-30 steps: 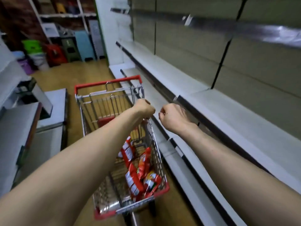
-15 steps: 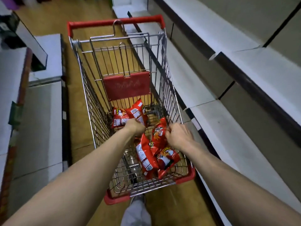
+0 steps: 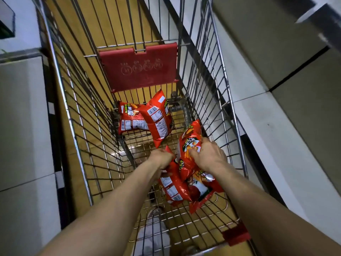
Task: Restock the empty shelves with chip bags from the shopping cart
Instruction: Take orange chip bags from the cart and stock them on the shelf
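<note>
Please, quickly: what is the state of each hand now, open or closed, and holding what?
Left hand: closed on a chip bag in the cart.
Right hand: closed on another chip bag, front facing up.

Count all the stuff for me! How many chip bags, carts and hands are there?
Red chip bags: 5, two at the far end, three under the hands
Shopping cart: 1
Hands: 2, left hand, right hand
Total: 8
</note>
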